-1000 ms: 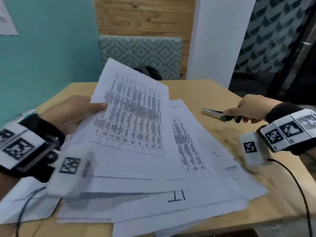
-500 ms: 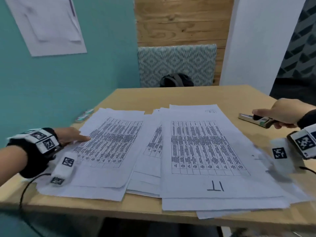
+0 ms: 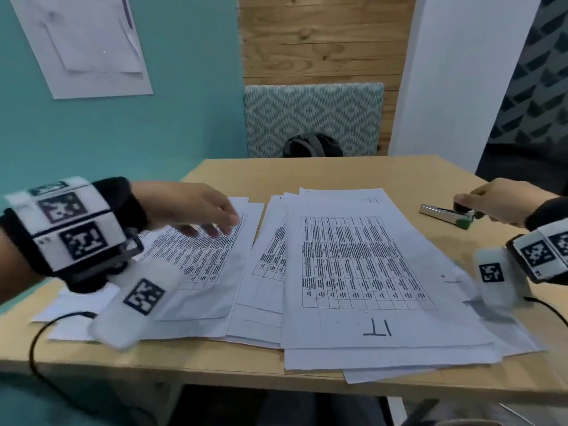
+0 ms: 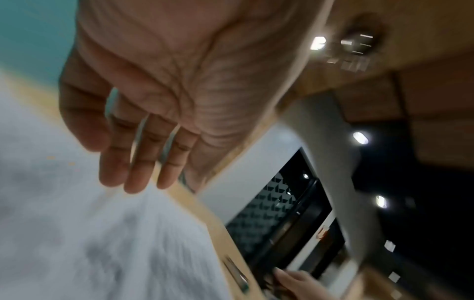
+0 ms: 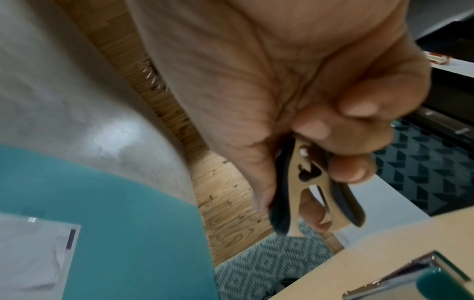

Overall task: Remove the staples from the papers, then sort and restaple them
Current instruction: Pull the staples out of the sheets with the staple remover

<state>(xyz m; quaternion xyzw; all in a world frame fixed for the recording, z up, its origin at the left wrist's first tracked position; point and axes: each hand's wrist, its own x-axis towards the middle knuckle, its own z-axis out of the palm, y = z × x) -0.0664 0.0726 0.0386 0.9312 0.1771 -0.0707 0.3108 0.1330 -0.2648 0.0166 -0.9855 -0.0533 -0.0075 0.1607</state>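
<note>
Under open L hand (image 3: pixel 196 207): papers (image 3: pixel 362 265), untouched.

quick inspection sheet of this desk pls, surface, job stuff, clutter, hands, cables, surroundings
Surface: light wooden table, far part bare.
Job's things: printed papers spread in overlapping piles, the nearest sheet marked IT; a metal stapler with a green end lies on the table at right; a staple remover is in the right hand.
Clutter: nothing seen.
Hands: left hand open, fingers relaxed, over the left pile, contact unclear; right hand grips the staple remover beside the stapler.
Cables: a black cable hangs from the left wrist rig over the table edge; another at the right wrist.
Surroundings: teal wall with a paper sheet, patterned chair back, dark bag.
</note>
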